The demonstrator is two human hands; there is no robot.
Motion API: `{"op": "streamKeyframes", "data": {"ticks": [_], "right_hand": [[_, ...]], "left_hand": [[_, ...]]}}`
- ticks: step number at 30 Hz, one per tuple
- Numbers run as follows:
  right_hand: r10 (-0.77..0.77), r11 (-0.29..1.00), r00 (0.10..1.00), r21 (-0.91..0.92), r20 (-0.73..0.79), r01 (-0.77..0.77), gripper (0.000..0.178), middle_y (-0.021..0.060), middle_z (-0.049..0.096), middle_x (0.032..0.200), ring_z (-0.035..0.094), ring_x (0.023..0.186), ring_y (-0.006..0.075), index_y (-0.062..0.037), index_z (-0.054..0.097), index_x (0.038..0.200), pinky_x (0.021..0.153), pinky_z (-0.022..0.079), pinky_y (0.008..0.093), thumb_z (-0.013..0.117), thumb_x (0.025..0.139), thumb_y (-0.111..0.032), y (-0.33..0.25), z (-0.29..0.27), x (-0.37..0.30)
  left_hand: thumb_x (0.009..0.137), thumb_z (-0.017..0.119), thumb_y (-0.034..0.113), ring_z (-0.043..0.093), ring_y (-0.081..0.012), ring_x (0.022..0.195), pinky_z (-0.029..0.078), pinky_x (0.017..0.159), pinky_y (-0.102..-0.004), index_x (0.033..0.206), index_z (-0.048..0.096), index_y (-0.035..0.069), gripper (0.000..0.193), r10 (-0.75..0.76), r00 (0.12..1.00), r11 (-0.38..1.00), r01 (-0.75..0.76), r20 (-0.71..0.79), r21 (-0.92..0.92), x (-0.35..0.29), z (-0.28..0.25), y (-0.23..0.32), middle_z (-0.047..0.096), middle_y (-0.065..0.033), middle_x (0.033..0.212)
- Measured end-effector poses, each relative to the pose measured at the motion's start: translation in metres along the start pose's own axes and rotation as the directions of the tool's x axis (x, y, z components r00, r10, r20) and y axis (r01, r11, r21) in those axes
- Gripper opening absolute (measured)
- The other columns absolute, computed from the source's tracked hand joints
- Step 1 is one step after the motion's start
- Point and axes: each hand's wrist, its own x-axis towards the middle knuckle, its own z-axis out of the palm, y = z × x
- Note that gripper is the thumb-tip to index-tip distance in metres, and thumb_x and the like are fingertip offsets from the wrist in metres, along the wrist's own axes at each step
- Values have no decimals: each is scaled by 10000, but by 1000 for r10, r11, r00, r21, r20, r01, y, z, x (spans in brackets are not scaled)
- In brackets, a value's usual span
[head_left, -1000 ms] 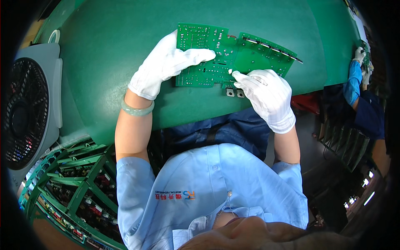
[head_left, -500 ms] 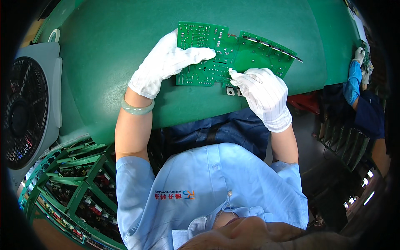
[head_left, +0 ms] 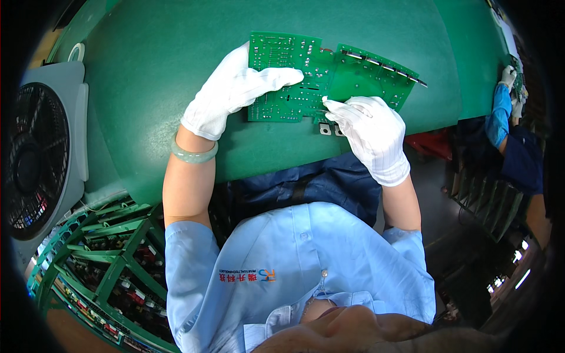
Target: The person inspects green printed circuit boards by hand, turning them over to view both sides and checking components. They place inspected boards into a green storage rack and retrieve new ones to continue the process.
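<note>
A green circuit board (head_left: pixel 278 106), solder side up, is held above the table. My left hand (head_left: pixel 229 88), in a white glove, grips its left side, thumb laid across the face and fingers hidden underneath. At the lower middle edge my right hand (head_left: pixel 371 132), also gloved, is closed in a pinch against the board. A thin pointed sliver shows at its fingertips, too small to name. Along the board's upper right runs a dark strip (head_left: pixel 382 65) with light marks. Small metal tabs (head_left: pixel 325 129) stick out below the edge, partly covered by my right hand.
The green tabletop (head_left: pixel 176 47) spreads beneath the board. A grey fan (head_left: pixel 35 153) stands at the left. Green racks (head_left: pixel 112 259) with boards sit at lower left. At far right another person's blue sleeve (head_left: pixel 500 112) and gloved hand show near a metal rack (head_left: pixel 488 200).
Both hands and the board have stayed nearly in place. My right hand has shifted very slightly left, and the thin sliver at its fingertips shows more clearly.
</note>
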Motion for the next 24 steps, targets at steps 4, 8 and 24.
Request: {"op": "streamKeyframes", "data": {"ticks": [4, 8, 24], "right_hand": [[-19, 1000, 1000, 0, 10, 19, 387, 31, 622, 796, 598, 704, 205, -113, 710, 1036, 561, 477, 303, 722, 650, -98, -1, -1, 1], [31, 993, 999, 117, 23, -34, 297, 48, 639, 803, 612, 707, 219, -85, 704, 1017, 586, 496, 309, 711, 719, -91, -2, -13, 3], [-53, 995, 991, -79, 123, 63, 272, 48, 614, 807, 594, 659, 200, -92, 658, 1024, 526, 443, 318, 678, 755, -130, -2, -18, 9]], "left_hand": [[851, 737, 155, 652, -148, 979, 535, 857, -298, 1214, 539, -8, 444, 22, 999, 996, -19, 38, -84, -1, -4, -3, 667, -83, 1092], [882, 677, 142, 654, -164, 986, 526, 888, -294, 1189, 546, -39, 380, 57, 998, 997, -56, 29, -55, -2, 0, -2, 668, -115, 1089], [885, 688, 169, 651, -172, 1016, 526, 885, -291, 1232, 522, -18, 427, 17, 999, 1000, -17, 27, 13, 4, -6, -8, 665, -110, 1111]]}}
